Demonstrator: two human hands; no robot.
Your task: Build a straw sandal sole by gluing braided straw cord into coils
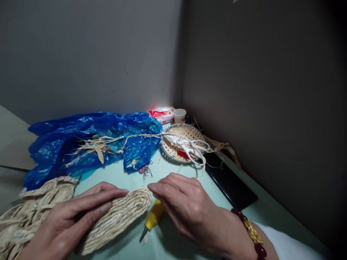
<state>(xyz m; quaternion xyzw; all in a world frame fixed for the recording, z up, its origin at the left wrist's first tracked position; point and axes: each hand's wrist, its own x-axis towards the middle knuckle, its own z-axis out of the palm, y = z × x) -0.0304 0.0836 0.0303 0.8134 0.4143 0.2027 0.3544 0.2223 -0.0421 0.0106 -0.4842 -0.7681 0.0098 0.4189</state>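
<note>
A flat, coiled straw sole (119, 220), made of braided cord in long oval rounds, is gripped in my left hand (73, 216), thumb on its near face and fingers along its upper edge. My right hand (187, 209) has its fingers pressed together at the sole's rounded tip, thumb tucked behind. A straw cord (202, 169) runs from the basket down behind my right hand; its end is hidden. Under my right fingers lies a yellow-handled awl (154, 215), its dark point toward me.
A blue plastic bag (67, 144) carries loose straw strips (99, 146). White-handled scissors (187, 146) rest in a woven basket (169, 150). Near them are a black phone-like slab (233, 184), a paper cup (179, 115), a tissue pack (162, 115), clips (145, 169) and straw pieces (51, 195) at left.
</note>
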